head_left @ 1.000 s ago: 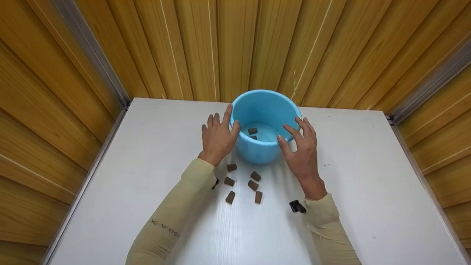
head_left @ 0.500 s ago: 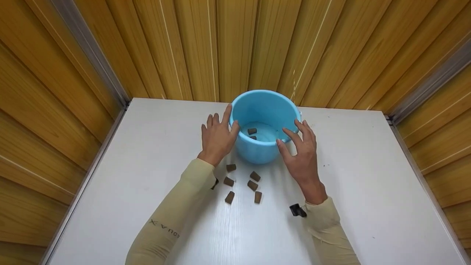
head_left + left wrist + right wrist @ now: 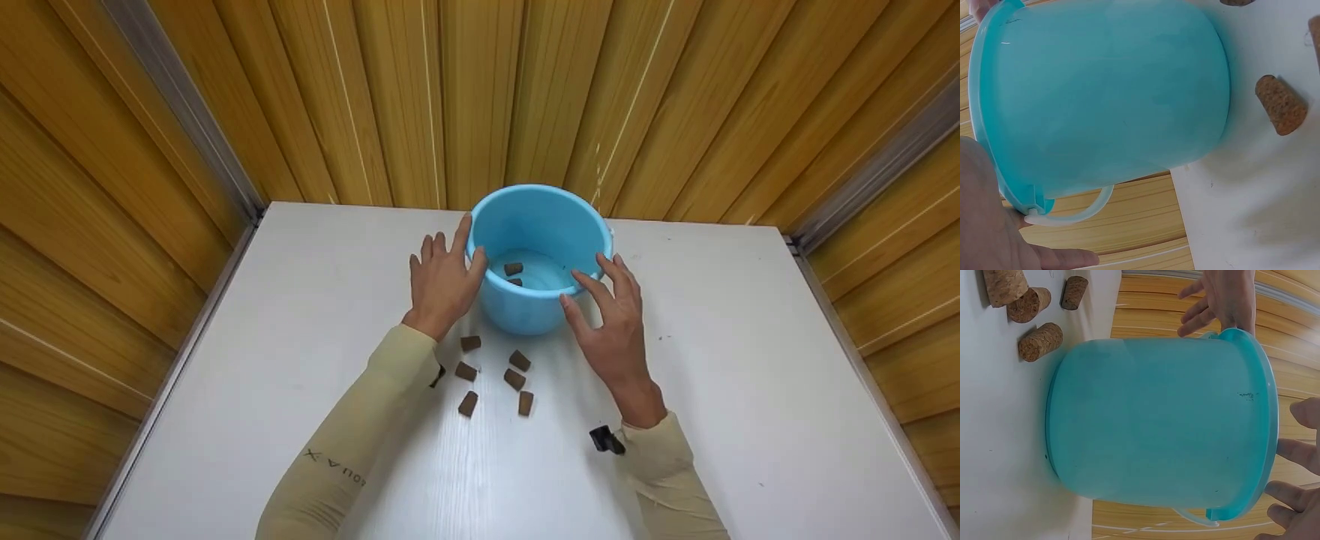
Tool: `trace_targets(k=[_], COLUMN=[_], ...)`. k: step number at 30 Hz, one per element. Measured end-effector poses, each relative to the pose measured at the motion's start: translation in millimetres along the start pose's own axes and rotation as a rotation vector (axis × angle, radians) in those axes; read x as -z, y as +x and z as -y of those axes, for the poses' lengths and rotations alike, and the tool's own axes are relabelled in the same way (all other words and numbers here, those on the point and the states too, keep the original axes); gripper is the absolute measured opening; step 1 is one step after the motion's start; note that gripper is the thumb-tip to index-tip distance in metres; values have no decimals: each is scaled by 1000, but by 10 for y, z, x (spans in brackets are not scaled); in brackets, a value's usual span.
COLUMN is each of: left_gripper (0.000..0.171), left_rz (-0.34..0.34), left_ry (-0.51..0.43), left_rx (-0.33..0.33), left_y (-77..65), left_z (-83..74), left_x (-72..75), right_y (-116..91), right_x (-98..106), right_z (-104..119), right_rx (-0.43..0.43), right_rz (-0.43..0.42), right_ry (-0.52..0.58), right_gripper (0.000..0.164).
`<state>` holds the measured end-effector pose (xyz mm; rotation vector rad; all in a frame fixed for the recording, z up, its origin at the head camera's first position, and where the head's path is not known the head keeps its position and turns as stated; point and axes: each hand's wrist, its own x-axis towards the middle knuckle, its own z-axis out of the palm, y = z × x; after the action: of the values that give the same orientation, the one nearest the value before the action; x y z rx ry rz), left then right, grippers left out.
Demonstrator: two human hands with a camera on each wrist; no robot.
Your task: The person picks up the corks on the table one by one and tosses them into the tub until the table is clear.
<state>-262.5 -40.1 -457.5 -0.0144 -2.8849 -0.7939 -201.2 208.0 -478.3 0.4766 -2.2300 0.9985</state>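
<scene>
Standing upright, axis vertical, the blue bucket (image 3: 523, 312) opens upward.

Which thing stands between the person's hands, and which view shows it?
The blue bucket stands between the left hand and right hand; the head view shows it.

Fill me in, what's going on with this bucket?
A person has the left hand and right hand at opposite sides of the rim of a blue bucket, upright on a white table. Two corks show inside; six more corks lie on the table in front. Neither hand holds a cork.
</scene>
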Motion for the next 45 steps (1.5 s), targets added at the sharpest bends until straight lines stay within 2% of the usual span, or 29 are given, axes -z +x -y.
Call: trace_targets(k=[18, 29, 36, 45], left_gripper=[72, 70, 72, 70], left_rz=[29, 1, 21, 13], left_ry=[5, -5, -1, -26], left_rx=[20, 5, 19, 19], left_y=[-4, -9, -7, 5], left_z=[4, 14, 1, 4], left_x=[-19, -18, -13, -3], right_y=[-154, -251, -308, -378], right_x=[16, 29, 34, 41], right_z=[28, 51, 41, 8], right_rx=[-10, -6, 5, -18], right_rz=[18, 8, -6, 4], right_ry=[19, 21, 30, 36], right_gripper=[42, 45, 46, 44])
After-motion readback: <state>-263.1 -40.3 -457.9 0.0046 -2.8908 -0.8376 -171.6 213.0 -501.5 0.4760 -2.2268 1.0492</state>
